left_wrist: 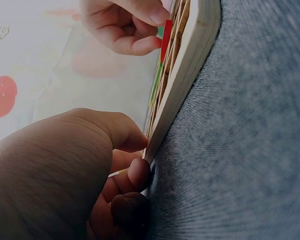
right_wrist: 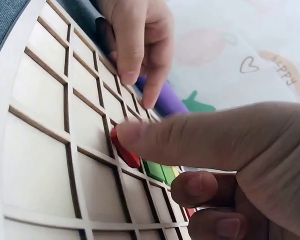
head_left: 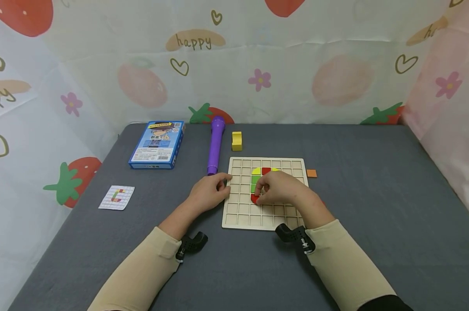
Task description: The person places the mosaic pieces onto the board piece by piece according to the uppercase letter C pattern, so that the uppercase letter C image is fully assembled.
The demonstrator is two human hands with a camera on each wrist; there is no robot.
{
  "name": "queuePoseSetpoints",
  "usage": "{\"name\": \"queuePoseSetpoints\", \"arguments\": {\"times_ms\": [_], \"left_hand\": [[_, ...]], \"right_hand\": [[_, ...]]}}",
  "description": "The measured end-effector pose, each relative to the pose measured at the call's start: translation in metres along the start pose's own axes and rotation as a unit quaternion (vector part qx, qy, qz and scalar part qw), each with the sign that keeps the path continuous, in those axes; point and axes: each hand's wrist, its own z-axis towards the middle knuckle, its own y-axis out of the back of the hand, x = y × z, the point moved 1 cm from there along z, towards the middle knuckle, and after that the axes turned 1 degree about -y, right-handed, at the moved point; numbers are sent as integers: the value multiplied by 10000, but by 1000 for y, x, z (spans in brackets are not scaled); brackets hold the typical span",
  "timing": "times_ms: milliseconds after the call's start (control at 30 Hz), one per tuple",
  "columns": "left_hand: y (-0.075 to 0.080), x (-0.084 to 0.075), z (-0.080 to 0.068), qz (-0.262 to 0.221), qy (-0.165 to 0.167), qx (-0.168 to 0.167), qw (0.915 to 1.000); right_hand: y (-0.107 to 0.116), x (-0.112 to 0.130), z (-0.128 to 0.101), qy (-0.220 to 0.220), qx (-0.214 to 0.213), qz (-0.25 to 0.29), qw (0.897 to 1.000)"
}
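A wooden grid board [head_left: 264,222] lies on the table in front of me. My left hand [head_left: 209,190] holds its left edge, the thumb on the rim in the left wrist view and the other fingers curled beside it. Over the board, my right hand [head_left: 279,188] pinches a red rounded piece [head_left: 254,198] at a cell; the right wrist view has the thumb on this red piece [right_wrist: 126,150], which is tilted. Green square pieces [head_left: 255,179] sit in the same column, just above it. At the top are a yellow piece [head_left: 256,171] and a red square [head_left: 266,170]. My right hand partly covers another yellow piece [head_left: 275,169].
A pattern card [head_left: 116,197] lies at the left, with a blue box [head_left: 157,144] behind it. Beyond the board are a purple microphone-shaped stick [head_left: 216,144] and yellow blocks [head_left: 237,141]. An orange square [head_left: 311,173] lies by the board's right edge. Patterned cloth hangs behind the table.
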Motion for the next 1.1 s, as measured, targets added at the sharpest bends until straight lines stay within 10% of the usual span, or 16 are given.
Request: {"name": "queuePoseSetpoints", "arguments": {"times_ms": [467, 1100], "left_hand": [[-1, 1, 0, 4, -28, -16, 10000], [0, 0, 1, -14, -48, -19, 10000]], "right_hand": [[1, 1, -1, -12, -102, -192, 9998], [59, -46, -34, -269, -1081, 1205, 9864]]}}
